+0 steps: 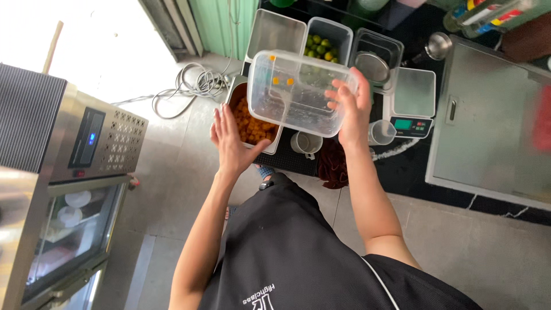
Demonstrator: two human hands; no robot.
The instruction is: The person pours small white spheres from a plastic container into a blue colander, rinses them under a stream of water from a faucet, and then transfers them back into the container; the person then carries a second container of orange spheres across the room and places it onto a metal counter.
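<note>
Clear plastic tub (298,92) is held tipped on its side above the steel pan of orange pieces (252,123), mouth toward the pan; a few orange bits cling to its wall. Right hand (350,109) clamps the tub's far end, fingers (336,95) wrapped over the rim, grasping it. Left hand (232,140) sits flat and open just beside the pan edge, fingers straight, holding nothing. Bin of green limes (321,49) behind the tub; digital scale (410,123) right of the right hand, on the dark surface (402,166).

Clear plastic tub (298,92) in my right hand (350,109), nearly empty, tipped on its side, a few orange bits stuck inside, over the metal pan of orange pieces (252,123)
</note>
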